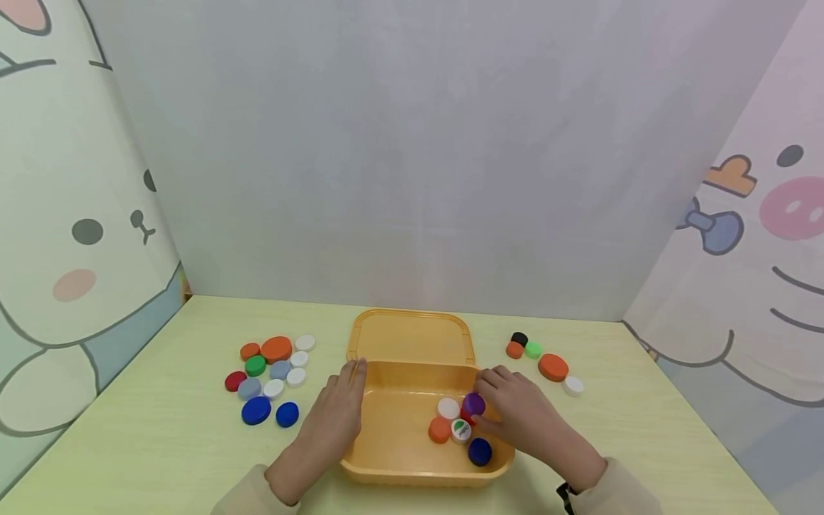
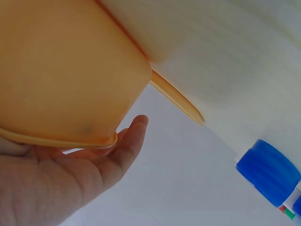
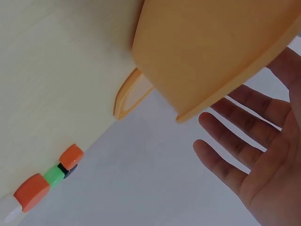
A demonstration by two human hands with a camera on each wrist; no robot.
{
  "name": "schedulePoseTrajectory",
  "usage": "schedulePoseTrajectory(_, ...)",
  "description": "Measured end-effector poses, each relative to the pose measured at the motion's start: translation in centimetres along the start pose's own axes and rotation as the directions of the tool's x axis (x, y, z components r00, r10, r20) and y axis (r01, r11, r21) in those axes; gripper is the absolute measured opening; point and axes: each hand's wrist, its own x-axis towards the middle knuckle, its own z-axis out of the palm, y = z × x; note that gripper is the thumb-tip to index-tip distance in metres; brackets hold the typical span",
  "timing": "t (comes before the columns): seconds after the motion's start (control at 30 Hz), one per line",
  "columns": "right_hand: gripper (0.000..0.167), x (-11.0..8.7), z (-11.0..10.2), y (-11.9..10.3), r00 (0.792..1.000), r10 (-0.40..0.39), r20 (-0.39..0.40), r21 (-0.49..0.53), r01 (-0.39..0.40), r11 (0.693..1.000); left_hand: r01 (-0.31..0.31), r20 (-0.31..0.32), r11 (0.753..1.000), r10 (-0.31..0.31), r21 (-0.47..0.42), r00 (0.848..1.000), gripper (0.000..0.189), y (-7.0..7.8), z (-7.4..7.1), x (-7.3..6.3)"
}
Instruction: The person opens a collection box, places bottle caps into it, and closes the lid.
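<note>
An orange plastic box (image 1: 393,418) stands uncovered at the front of the table. My left hand (image 1: 335,408) lies along its left rim, fingers fairly straight. In the left wrist view, that hand (image 2: 80,179) is beside the rim at a box corner. Reaching over the right side, my right hand (image 1: 521,411) pinches a purple bottle cap (image 1: 473,404) between thumb and fingers, above a partly covered red cap (image 1: 466,416). Around it in the box are a white cap (image 1: 448,408), an orange cap (image 1: 440,430), a white-and-green cap (image 1: 460,430) and a dark blue cap (image 1: 480,452).
The orange lid (image 1: 412,336) lies flat behind the box. Several caps are grouped on the left, among them a large blue cap (image 1: 256,410) and a green cap (image 1: 255,365). A smaller group on the right includes a large orange cap (image 1: 553,367). Curtains (image 1: 418,157) surround the table.
</note>
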Motion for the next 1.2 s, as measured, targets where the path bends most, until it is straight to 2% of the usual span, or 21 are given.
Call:
schedulePoseTrajectory(0.2, 0.029, -0.2, 0.7, -0.9, 0.998, -0.047, 0.038, 0.036, 0.046, 0.998, 0.016, 0.027, 1.000, -0.016, -0.009, 1.000, 0.058, 0.0, -0.1, 0.1)
schedulePoseTrajectory(0.43, 0.028, -0.3, 1.4, -1.4, 0.990, -0.112, 0.083, 0.058, 0.107, 0.993, 0.004, 0.017, 1.000, -0.004, -0.008, 1.000, 0.057, 0.0, -0.1, 0.0)
schedulePoseTrajectory(0.7, 0.027, -0.4, 1.6, -1.8, 0.977, -0.112, 0.179, 0.138, 0.088, 0.987, 0.014, 0.029, 1.000, -0.014, -0.014, 0.999, 0.057, 0.1, -0.1, 0.1)
schedulePoseTrajectory(1.0, 0.025, -0.4, 1.5, -1.8, 0.970, -0.181, 0.165, 0.161, 0.154, 0.975, 0.019, 0.034, 1.000, -0.019, -0.021, 0.999, 0.056, 0.1, -0.2, 0.1)
schedulePoseTrajectory(1.2, 0.027, -0.3, 1.5, -1.8, 0.962, -0.173, 0.212, 0.166, 0.139, 0.976, 0.026, 0.041, 0.999, -0.025, -0.028, 0.999, 0.055, 0.1, -0.2, 0.1)
